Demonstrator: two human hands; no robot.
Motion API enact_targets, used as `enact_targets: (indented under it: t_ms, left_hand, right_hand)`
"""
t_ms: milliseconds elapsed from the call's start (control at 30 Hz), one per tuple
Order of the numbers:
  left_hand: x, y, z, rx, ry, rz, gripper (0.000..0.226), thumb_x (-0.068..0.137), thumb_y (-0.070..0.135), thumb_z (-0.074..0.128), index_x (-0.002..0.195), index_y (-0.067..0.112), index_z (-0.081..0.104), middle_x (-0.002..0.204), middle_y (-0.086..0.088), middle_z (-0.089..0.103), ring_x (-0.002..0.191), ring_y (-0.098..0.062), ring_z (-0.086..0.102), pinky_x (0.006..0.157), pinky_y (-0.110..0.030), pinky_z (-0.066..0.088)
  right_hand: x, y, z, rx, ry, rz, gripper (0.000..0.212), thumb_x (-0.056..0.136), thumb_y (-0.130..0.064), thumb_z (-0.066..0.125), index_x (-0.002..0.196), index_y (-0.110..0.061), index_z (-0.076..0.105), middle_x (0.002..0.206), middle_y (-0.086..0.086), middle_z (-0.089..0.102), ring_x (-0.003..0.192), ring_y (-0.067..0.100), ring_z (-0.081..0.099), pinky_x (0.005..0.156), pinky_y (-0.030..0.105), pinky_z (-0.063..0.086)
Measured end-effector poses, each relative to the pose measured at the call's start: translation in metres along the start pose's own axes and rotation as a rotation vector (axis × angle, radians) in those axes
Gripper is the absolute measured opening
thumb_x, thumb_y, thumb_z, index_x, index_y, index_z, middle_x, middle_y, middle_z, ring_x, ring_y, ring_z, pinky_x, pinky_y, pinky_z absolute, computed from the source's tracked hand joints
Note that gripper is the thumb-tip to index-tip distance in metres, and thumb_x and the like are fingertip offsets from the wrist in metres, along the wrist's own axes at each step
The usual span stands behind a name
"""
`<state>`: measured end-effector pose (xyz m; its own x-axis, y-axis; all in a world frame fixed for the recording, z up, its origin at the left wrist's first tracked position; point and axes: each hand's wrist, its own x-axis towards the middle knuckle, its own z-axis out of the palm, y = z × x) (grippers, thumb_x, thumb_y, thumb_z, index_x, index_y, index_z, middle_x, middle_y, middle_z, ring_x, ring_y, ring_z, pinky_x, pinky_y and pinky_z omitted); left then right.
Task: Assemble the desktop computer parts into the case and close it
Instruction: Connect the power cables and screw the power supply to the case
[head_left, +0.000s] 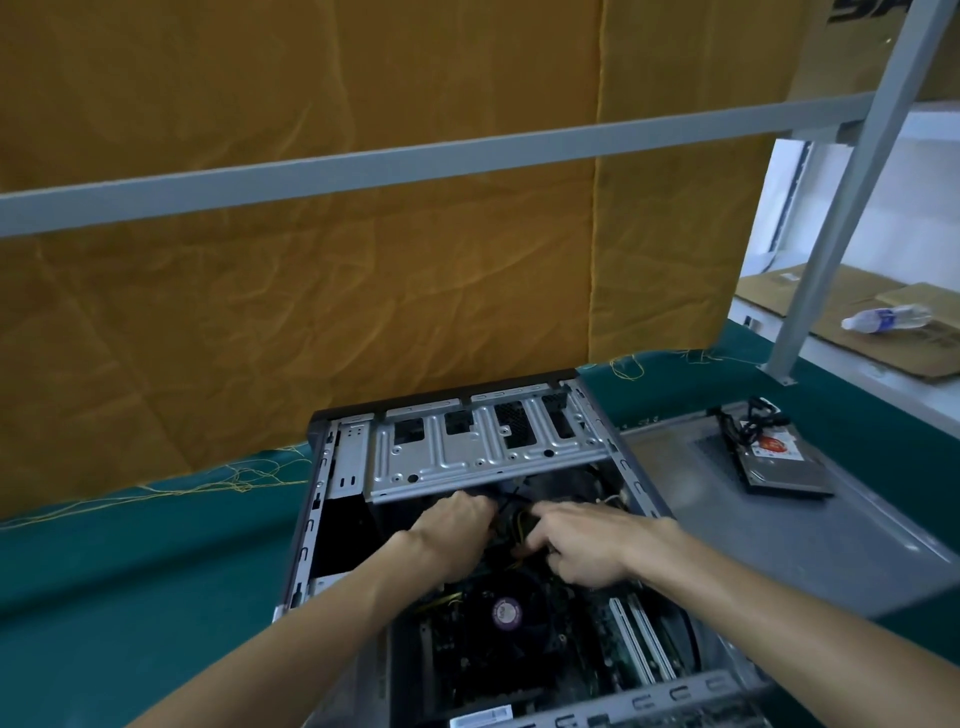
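Observation:
An open computer case (311, 519) lies on its side on the green table, its silver drive cage (483, 447) at the far end. Inside are the motherboard with a round CPU fan (506, 613) and memory sticks (641, 639). Both my hands reach in just below the cage. My left hand (452, 535) is curled around black cables. My right hand (582, 545) pinches a bundle of yellow and black wires (522, 525) between them. The fingertips of both hands are partly hidden in the dark interior.
The grey side panel (779, 530) lies flat to the right of the case, with a drive and its black cable (774, 457) on top. A grey shelf frame (841, 218) stands behind. A plastic bottle (883, 318) lies on cardboard at far right. An orange cloth hangs behind.

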<state>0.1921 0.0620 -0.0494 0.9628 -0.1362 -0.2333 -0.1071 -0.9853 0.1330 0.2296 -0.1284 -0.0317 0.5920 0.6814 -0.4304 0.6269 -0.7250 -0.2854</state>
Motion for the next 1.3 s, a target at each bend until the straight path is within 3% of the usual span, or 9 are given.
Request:
enact_targets:
  t_ms: [100,233,333,433,600,800,933,1300]
  left_hand:
    - [0.006,0.001,0.003,0.011,-0.029,-0.052,0.021,0.101,0.019,0.049,0.118,0.010,0.058,0.119,-0.014,0.065,0.109,-0.035,0.064,0.084,-0.043,0.052]
    - [0.011,-0.001,0.004,-0.011,-0.065,-0.110,0.024,0.104,0.029,0.047,0.114,0.011,0.058,0.120,-0.013,0.065,0.110,-0.034,0.064,0.082,-0.040,0.048]
    - [0.015,0.002,0.002,0.021,-0.101,-0.131,0.024,0.105,0.021,0.049,0.126,0.012,0.055,0.128,-0.012,0.062,0.115,-0.033,0.062,0.089,-0.041,0.050]
    - [0.018,0.005,0.002,0.061,-0.112,-0.132,0.038,0.104,0.012,0.051,0.141,0.012,0.046,0.138,-0.013,0.058,0.124,-0.032,0.059,0.097,-0.041,0.050]
    - [0.023,0.010,0.006,0.181,-0.060,-0.126,0.052,0.104,0.010,0.049,0.153,0.011,0.033,0.150,-0.014,0.048,0.135,-0.032,0.050,0.107,-0.039,0.043]
    - [0.024,0.007,0.004,0.242,-0.015,-0.034,0.039,0.105,0.015,0.044,0.142,0.002,0.047,0.138,-0.022,0.056,0.125,-0.040,0.055,0.104,-0.047,0.043]
    - [0.025,0.010,0.003,0.327,-0.062,-0.086,0.045,0.102,0.017,0.050,0.145,0.008,0.042,0.145,-0.016,0.050,0.132,-0.034,0.051,0.107,-0.042,0.045]
    - [0.020,0.019,0.002,0.440,-0.039,-0.097,0.049,0.101,0.015,0.053,0.148,0.009,0.038,0.152,-0.016,0.042,0.140,-0.036,0.043,0.112,-0.047,0.039]
  right_hand:
    - [0.001,0.001,0.002,0.004,0.017,-0.015,0.043,0.099,-0.013,0.050,0.137,-0.029,0.061,0.158,0.011,0.036,0.143,0.035,0.040,0.114,0.045,0.038]
    - [0.003,0.003,0.003,0.014,0.045,-0.036,0.044,0.100,-0.018,0.051,0.142,-0.030,0.059,0.151,0.007,0.042,0.140,0.032,0.043,0.113,0.043,0.039]
    - [0.004,0.005,0.003,0.027,0.051,-0.046,0.043,0.101,-0.021,0.053,0.143,-0.031,0.059,0.150,0.007,0.043,0.140,0.031,0.042,0.113,0.042,0.038]
    - [0.005,0.006,0.003,0.042,0.051,-0.050,0.044,0.101,-0.023,0.054,0.143,-0.032,0.058,0.151,0.007,0.043,0.140,0.030,0.042,0.114,0.041,0.037]
    - [0.005,0.005,0.003,0.035,0.052,-0.048,0.045,0.101,-0.023,0.054,0.145,-0.031,0.056,0.159,0.009,0.037,0.144,0.032,0.039,0.117,0.042,0.036]
    - [0.005,0.006,0.002,0.046,0.055,-0.054,0.044,0.101,-0.023,0.054,0.145,-0.030,0.057,0.155,0.007,0.040,0.140,0.031,0.043,0.113,0.041,0.038]
    - [0.006,0.007,0.003,0.047,0.057,-0.062,0.044,0.101,-0.024,0.054,0.145,-0.030,0.057,0.150,0.005,0.044,0.137,0.030,0.045,0.110,0.040,0.039]
    - [0.009,0.010,0.006,0.056,0.059,-0.054,0.043,0.102,-0.028,0.056,0.144,-0.033,0.056,0.151,0.005,0.042,0.141,0.029,0.040,0.115,0.042,0.036]
